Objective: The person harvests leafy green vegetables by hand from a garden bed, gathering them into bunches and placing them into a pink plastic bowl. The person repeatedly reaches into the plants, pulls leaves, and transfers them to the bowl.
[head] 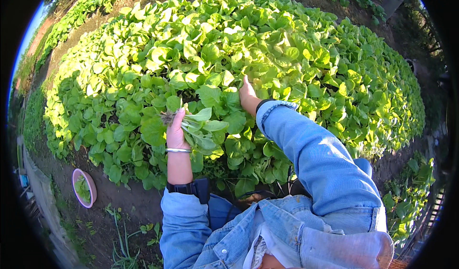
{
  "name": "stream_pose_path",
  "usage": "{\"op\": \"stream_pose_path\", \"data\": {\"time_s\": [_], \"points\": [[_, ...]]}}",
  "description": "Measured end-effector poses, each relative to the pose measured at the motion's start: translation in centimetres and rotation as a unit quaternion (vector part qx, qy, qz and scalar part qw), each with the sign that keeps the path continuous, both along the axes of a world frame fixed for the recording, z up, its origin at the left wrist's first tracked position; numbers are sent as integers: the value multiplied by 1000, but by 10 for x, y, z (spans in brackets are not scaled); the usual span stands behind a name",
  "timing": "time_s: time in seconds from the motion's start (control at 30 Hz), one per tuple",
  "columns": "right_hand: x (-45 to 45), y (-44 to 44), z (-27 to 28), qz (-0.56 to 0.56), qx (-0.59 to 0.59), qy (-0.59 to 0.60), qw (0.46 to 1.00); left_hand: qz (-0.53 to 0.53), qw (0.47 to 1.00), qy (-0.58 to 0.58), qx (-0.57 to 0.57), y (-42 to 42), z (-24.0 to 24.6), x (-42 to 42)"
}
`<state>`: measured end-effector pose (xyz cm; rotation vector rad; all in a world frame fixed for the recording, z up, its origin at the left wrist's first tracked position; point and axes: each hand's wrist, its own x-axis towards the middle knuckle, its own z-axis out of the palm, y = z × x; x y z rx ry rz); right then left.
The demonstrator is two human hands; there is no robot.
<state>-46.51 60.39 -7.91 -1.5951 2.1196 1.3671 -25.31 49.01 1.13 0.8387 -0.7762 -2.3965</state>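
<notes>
My left hand (176,130) grips a small bunch of pulled leafy greens (204,127) by the stems. Their soil-covered roots (167,118) stick out to the left past my thumb, and the leaves spread to the right. Beyond and to the right, my right hand (247,92) reaches in among the leaves of a dense bed of leafy greens (265,43). Most of its fingers are hidden by foliage, so whether they hold a plant does not show. A silver bangle (178,150) is on my left wrist.
A pink plastic basin (94,190) with some greens inside stands on the bare soil (125,201) at the lower left. Green onion plants (123,245) grow close to my left sleeve. More leafy plants (412,193) line the right side. A concrete edging (41,183) runs along the far left.
</notes>
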Motion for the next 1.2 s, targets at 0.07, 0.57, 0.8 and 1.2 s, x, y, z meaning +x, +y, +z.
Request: {"op": "stream_pose_path", "data": {"time_s": [0.07, 0.57, 0.8, 1.2], "points": [[0, 4, 12, -8, -14, -14, 1000, 3, 1000, -5, -6, 2, -1, -2], [-5, 50, 88, -163, -407, -103, 893, -95, 993, -20, -67, 26, 3, -13], [73, 16, 137, -25, -625, -449, 638, -140, 988, 72, 3, 36, 1, -21], [-117, -29, 29, -483, -534, -422, 550, 92, 993, 72, 30, -22, 1, 12]]}}
